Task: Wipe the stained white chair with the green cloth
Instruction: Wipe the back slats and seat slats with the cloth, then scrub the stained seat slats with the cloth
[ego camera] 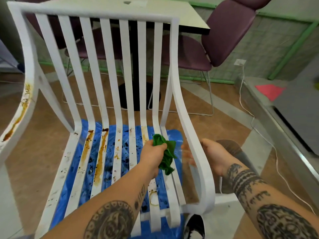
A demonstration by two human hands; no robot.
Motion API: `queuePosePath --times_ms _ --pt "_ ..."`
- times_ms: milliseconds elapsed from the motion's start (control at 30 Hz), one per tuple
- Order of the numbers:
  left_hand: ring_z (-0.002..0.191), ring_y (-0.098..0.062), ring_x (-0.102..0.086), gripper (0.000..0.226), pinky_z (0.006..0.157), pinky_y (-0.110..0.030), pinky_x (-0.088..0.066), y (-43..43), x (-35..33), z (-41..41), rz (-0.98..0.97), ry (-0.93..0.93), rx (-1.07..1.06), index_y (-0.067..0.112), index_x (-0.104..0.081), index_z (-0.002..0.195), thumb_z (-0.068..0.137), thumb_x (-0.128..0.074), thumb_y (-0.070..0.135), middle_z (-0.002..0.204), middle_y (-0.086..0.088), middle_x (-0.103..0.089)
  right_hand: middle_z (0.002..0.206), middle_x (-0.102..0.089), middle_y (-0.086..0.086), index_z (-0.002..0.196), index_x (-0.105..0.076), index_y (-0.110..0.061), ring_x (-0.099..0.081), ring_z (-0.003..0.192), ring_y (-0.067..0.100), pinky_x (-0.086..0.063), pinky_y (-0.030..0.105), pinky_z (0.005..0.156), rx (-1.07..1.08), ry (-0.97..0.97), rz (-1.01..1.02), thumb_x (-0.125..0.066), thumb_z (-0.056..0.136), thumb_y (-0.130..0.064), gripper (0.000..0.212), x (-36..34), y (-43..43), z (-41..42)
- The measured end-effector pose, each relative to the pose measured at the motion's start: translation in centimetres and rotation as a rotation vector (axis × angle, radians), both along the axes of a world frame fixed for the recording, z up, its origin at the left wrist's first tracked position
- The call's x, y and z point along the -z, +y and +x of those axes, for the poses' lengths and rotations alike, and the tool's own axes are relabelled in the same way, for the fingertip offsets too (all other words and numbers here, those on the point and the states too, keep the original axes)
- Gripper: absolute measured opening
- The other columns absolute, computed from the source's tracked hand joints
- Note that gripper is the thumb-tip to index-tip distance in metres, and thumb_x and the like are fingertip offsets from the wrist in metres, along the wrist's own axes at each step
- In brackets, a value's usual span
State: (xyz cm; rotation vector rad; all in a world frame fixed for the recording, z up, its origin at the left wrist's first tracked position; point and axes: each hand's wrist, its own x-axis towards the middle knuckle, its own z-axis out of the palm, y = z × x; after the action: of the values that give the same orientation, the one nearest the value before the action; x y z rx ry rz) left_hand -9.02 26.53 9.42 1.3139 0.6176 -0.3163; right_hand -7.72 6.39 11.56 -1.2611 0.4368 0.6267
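The white chair (pixel 107 66) faces the person, its long seat slats running from near to far. The left hand (pixel 151 152) squeezes the bunched green cloth (pixel 166 156) over the right slats, with the cloth's long side hanging down toward the person. The right hand (pixel 214 154) curls round the chair's right arm rail.

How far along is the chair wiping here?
Barely begun: only the rightmost slats look clean. The left hand grips the green cloth over them; the right hand holds the white chair by its right armrest. Left to wipe: brown stains on the left slats and left armrest.
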Motion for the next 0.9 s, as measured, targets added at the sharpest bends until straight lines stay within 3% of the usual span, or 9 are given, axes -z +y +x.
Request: queuePosePath --times_ms 133,233,300,467,600,700,767,833,900 --pt "0.099 -0.022 -0.070 0.033 0.090 -0.045 -0.060 -0.9 -2.6 0.5 0.079 -0.262 0.006 0.019 -0.061 0.128 0.095 -0.069 0.021 0.111 0.000 -0.071 0.097 -0.071 0.005 0.119 -0.070 -0.020 -0.062 0.079 0.021 -0.048 0.038 0.072 0.054 -0.194 -0.179 -0.052 0.099 -0.054 0.043 -2.6 0.1 1.4" --pt "0.097 -0.017 -0.072 0.018 0.089 -0.042 -0.060 -2.4 -3.6 0.4 0.145 -0.386 0.034 0.029 -0.068 0.107 0.091 -0.074 0.023 0.105 0.003 -0.074 0.091 -0.072 0.001 0.122 -0.069 -0.018 -0.060 0.060 0.010 -0.041 0.024 0.048 0.020 -0.362 -0.397 -0.065 0.098 -0.032 0.027 -3.8 1.1 1.3" --pt "0.093 -0.016 -0.072 0.018 0.086 -0.041 -0.061 -3.2 -3.6 0.0 0.181 -0.410 0.029 0.037 -0.067 0.093 0.089 -0.077 0.023 0.098 0.005 -0.075 0.093 -0.074 0.002 0.121 -0.069 -0.017 -0.060 0.060 0.011 -0.039 0.022 0.042 0.028 -0.386 -0.457 -0.069 0.096 -0.021 0.025 -4.0 1.4 1.2" --pt "0.091 -0.016 -0.071 0.007 0.088 -0.043 -0.061 -4.8 -2.2 -1.0 0.265 -0.326 0.043 0.028 -0.070 0.094 0.090 -0.074 0.024 0.095 0.004 -0.074 0.104 -0.075 0.014 0.117 -0.073 -0.025 -0.051 0.064 0.021 -0.040 0.026 0.045 0.046 -0.318 -0.484 -0.074 0.092 -0.024 0.025 -4.3 1.5 1.4" --pt "0.092 -0.016 -0.071 0.010 0.089 -0.041 -0.060 -5.5 -1.1 -2.2 0.341 -0.291 0.238 0.023 -0.076 0.100 0.092 -0.070 0.022 0.095 0.005 -0.075 0.108 -0.073 0.007 0.122 -0.072 -0.028 -0.058 0.072 0.017 -0.043 0.022 0.046 0.044 -0.332 -0.531 -0.071 0.095 -0.027 0.027 -4.8 1.7 0.9" --pt "0.094 -0.016 -0.069 0.016 0.091 -0.042 -0.059 -5.0 -0.6 -2.9 0.386 -0.248 0.235 0.023 -0.074 0.108 0.094 -0.068 0.024 0.099 0.005 -0.073 0.110 -0.071 0.001 0.124 -0.071 -0.029 -0.057 0.075 0.016 -0.039 0.018 0.040 0.010 -0.367 -0.628 -0.071 0.095 -0.029 0.029 -4.9 1.6 0.9" --pt "0.092 -0.016 -0.068 0.018 0.089 -0.040 -0.059 -3.8 -0.5 -3.2 0.426 -0.220 0.184 0.021 -0.073 0.112 0.095 -0.067 0.024 0.099 0.003 -0.072 0.113 -0.071 -0.001 0.124 -0.071 -0.024 -0.058 0.077 0.012 -0.049 0.018 0.051 0.014 -0.414 -0.668 -0.073 0.093 -0.028 0.031 -5.1 1.7 0.8" --pt "0.092 -0.017 -0.068 0.017 0.088 -0.039 -0.058 -2.1 -0.6 -3.7 0.428 -0.204 0.143 0.020 -0.071 0.112 0.096 -0.066 0.021 0.099 0.002 -0.072 0.114 -0.072 -0.002 0.125 -0.072 -0.020 -0.065 0.090 0.013 -0.057 0.027 0.075 0.034 -0.449 -0.708 -0.073 0.093 -0.028 0.033 -5.3 2.0 0.3" --pt "0.095 -0.020 -0.068 0.016 0.091 -0.043 -0.058 -0.5 -1.2 -4.4 0.380 -0.199 0.103 0.022 -0.068 0.111 0.096 -0.066 0.019 0.104 0.000 -0.072 0.107 -0.071 -0.005 0.125 -0.070 -0.019 -0.066 0.091 0.013 -0.053 0.027 0.075 0.045 -0.505 -0.818 -0.070 0.095 -0.031 0.032 -5.8 2.7 -1.1"
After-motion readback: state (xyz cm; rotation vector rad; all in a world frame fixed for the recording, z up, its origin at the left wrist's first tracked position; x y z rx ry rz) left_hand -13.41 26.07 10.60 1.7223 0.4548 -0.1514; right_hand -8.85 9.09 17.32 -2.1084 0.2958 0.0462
